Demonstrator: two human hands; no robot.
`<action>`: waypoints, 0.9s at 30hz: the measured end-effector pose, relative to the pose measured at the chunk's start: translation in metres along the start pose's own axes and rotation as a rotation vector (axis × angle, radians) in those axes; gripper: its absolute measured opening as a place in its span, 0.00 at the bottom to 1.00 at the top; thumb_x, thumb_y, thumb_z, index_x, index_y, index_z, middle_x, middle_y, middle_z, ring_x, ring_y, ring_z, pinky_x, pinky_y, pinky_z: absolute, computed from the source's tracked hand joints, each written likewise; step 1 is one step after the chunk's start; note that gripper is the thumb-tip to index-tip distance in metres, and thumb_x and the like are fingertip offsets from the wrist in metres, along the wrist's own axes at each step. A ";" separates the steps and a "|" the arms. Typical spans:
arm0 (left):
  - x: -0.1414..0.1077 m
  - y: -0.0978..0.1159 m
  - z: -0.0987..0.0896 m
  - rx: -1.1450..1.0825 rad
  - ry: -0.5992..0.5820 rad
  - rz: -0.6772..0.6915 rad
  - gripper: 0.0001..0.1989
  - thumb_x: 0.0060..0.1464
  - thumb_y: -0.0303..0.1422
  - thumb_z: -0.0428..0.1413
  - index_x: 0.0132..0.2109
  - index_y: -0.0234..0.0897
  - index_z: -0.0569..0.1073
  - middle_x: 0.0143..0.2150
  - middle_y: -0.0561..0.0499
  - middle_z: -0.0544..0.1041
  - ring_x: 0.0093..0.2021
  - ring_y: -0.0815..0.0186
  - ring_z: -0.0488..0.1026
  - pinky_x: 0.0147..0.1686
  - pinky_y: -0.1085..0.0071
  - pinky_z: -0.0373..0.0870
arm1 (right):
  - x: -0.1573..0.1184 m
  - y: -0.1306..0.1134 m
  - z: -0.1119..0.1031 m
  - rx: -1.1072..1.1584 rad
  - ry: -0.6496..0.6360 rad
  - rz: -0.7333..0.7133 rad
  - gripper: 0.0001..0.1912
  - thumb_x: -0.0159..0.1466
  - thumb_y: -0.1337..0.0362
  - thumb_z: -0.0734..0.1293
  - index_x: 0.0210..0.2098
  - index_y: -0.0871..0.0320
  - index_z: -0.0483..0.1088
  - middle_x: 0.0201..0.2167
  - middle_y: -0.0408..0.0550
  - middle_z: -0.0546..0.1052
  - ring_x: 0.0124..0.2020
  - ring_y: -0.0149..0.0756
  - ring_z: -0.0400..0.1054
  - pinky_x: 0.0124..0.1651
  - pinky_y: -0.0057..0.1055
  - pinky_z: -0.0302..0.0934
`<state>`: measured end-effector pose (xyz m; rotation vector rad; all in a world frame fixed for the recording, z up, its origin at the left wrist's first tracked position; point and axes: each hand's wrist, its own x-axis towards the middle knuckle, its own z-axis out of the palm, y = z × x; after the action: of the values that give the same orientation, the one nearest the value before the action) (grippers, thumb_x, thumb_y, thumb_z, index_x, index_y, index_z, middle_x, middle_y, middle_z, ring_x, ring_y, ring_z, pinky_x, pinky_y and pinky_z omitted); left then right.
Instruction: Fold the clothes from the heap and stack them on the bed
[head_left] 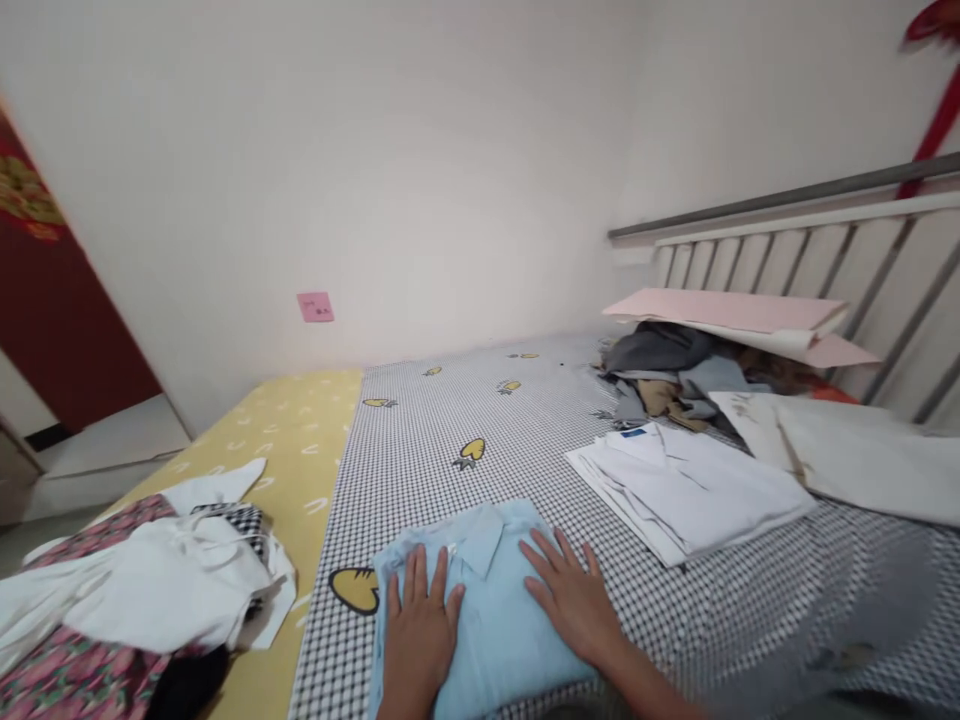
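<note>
A light blue collared shirt [487,640], folded into a rough rectangle, lies on the checked bed sheet [420,450] at the bottom middle. Its collar faces away from me. My left hand [421,620] rests flat on the shirt's left side, fingers stretched toward the collar. On the right side, my right hand [574,595] lies with its fingers spread, touching the fabric. Neither hand grips anything. To the right of the blue shirt sits a folded white shirt [690,490] with a blue label at its collar.
A loose heap of white garments [172,580] and floral cloth [67,690] lies on the yellow sheet section [300,430] at left. Grey and brown clothes [660,360] under pink card [735,308] stand by the slatted headboard [847,260]. Off-white folded cloth [877,455] lies at right.
</note>
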<state>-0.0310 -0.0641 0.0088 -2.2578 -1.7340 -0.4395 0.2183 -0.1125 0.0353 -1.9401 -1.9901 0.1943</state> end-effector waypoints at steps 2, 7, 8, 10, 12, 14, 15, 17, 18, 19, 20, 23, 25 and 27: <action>0.002 0.001 -0.004 0.002 -0.019 -0.011 0.27 0.65 0.44 0.46 0.68 0.47 0.59 0.71 0.41 0.58 0.70 0.51 0.57 0.66 0.43 0.55 | 0.004 0.015 0.002 0.110 0.001 0.033 0.28 0.71 0.45 0.51 0.67 0.39 0.58 0.71 0.39 0.57 0.73 0.50 0.40 0.70 0.66 0.28; 0.002 0.003 -0.002 0.001 0.018 -0.009 0.27 0.64 0.44 0.48 0.68 0.46 0.61 0.70 0.39 0.60 0.70 0.50 0.59 0.65 0.43 0.56 | 0.021 0.040 -0.014 0.518 0.209 0.258 0.36 0.69 0.48 0.47 0.73 0.56 0.45 0.73 0.50 0.51 0.72 0.39 0.48 0.71 0.45 0.45; 0.002 0.003 -0.001 0.002 0.035 -0.007 0.27 0.64 0.44 0.48 0.67 0.46 0.61 0.70 0.39 0.60 0.69 0.50 0.59 0.65 0.43 0.56 | 0.024 0.040 -0.019 0.509 0.269 0.291 0.38 0.69 0.48 0.48 0.73 0.59 0.44 0.73 0.53 0.51 0.72 0.40 0.48 0.71 0.43 0.46; 0.001 0.003 0.000 0.005 0.073 -0.005 0.26 0.64 0.43 0.49 0.67 0.46 0.62 0.70 0.39 0.62 0.69 0.50 0.60 0.65 0.43 0.57 | 0.029 0.033 -0.028 0.395 0.347 0.285 0.38 0.68 0.49 0.49 0.73 0.60 0.45 0.73 0.53 0.51 0.72 0.42 0.46 0.72 0.46 0.42; 0.000 0.004 -0.001 0.005 0.103 -0.001 0.26 0.64 0.43 0.49 0.66 0.46 0.63 0.69 0.39 0.63 0.68 0.50 0.62 0.64 0.42 0.58 | 0.034 0.018 -0.031 0.250 0.356 0.200 0.35 0.70 0.50 0.47 0.73 0.57 0.45 0.73 0.51 0.50 0.73 0.42 0.43 0.73 0.51 0.37; -0.002 0.005 -0.003 0.001 0.117 0.005 0.25 0.64 0.43 0.49 0.66 0.46 0.63 0.69 0.39 0.63 0.68 0.50 0.62 0.64 0.43 0.59 | 0.040 0.002 -0.026 0.120 0.259 0.097 0.33 0.72 0.51 0.46 0.73 0.53 0.44 0.74 0.47 0.49 0.74 0.42 0.39 0.72 0.55 0.33; -0.002 0.005 -0.004 -0.001 0.119 0.008 0.26 0.64 0.42 0.48 0.67 0.46 0.63 0.69 0.38 0.63 0.68 0.50 0.62 0.64 0.43 0.59 | 0.044 -0.005 -0.021 0.061 0.169 0.060 0.32 0.72 0.50 0.46 0.73 0.52 0.46 0.74 0.46 0.49 0.74 0.43 0.38 0.72 0.57 0.32; -0.004 0.006 -0.005 -0.007 0.111 0.012 0.26 0.65 0.42 0.48 0.67 0.46 0.61 0.69 0.38 0.63 0.68 0.51 0.62 0.64 0.43 0.60 | 0.050 -0.011 -0.008 -0.048 -0.015 0.034 0.31 0.72 0.48 0.47 0.71 0.48 0.49 0.73 0.42 0.51 0.74 0.47 0.38 0.71 0.62 0.32; -0.004 0.006 -0.006 -0.013 0.107 0.009 0.26 0.65 0.42 0.48 0.68 0.47 0.61 0.69 0.39 0.63 0.68 0.51 0.62 0.64 0.43 0.60 | 0.053 -0.011 -0.002 -0.091 -0.078 0.041 0.31 0.72 0.47 0.48 0.71 0.46 0.51 0.73 0.41 0.52 0.74 0.49 0.38 0.70 0.64 0.32; -0.004 0.007 -0.007 -0.021 0.102 -0.001 0.26 0.65 0.42 0.48 0.68 0.47 0.61 0.69 0.39 0.63 0.68 0.51 0.61 0.64 0.44 0.59 | 0.055 -0.010 0.003 -0.124 -0.114 0.052 0.30 0.72 0.47 0.48 0.71 0.44 0.51 0.73 0.40 0.51 0.74 0.50 0.38 0.69 0.65 0.32; -0.005 0.007 -0.009 -0.033 0.100 -0.013 0.25 0.65 0.42 0.48 0.68 0.48 0.61 0.69 0.40 0.63 0.69 0.52 0.61 0.64 0.44 0.59 | 0.056 -0.009 0.007 -0.146 -0.125 0.061 0.30 0.72 0.46 0.47 0.71 0.43 0.50 0.73 0.39 0.50 0.74 0.50 0.37 0.69 0.65 0.32; -0.005 0.010 -0.013 -0.072 0.096 -0.050 0.25 0.65 0.44 0.48 0.67 0.49 0.62 0.69 0.42 0.63 0.69 0.53 0.61 0.65 0.45 0.58 | 0.058 -0.003 0.014 -0.177 -0.118 0.071 0.30 0.72 0.46 0.46 0.71 0.42 0.48 0.73 0.36 0.49 0.74 0.48 0.37 0.70 0.63 0.32; -0.004 0.011 -0.016 -0.093 0.089 -0.058 0.25 0.65 0.45 0.47 0.66 0.49 0.63 0.69 0.43 0.63 0.69 0.53 0.61 0.66 0.45 0.57 | 0.058 -0.001 0.015 -0.191 -0.104 0.077 0.30 0.72 0.46 0.45 0.71 0.41 0.48 0.73 0.35 0.49 0.74 0.48 0.37 0.70 0.63 0.33; -0.004 0.013 -0.020 -0.104 0.079 -0.062 0.25 0.66 0.45 0.47 0.66 0.49 0.63 0.69 0.43 0.63 0.69 0.54 0.60 0.66 0.46 0.57 | 0.057 -0.001 0.015 -0.204 -0.088 0.076 0.30 0.72 0.46 0.45 0.71 0.41 0.49 0.73 0.35 0.50 0.74 0.47 0.38 0.70 0.63 0.34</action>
<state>-0.0214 -0.0783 0.0250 -2.2281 -1.7833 -0.6369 0.2121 -0.0539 0.0310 -2.1700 -2.0641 0.1005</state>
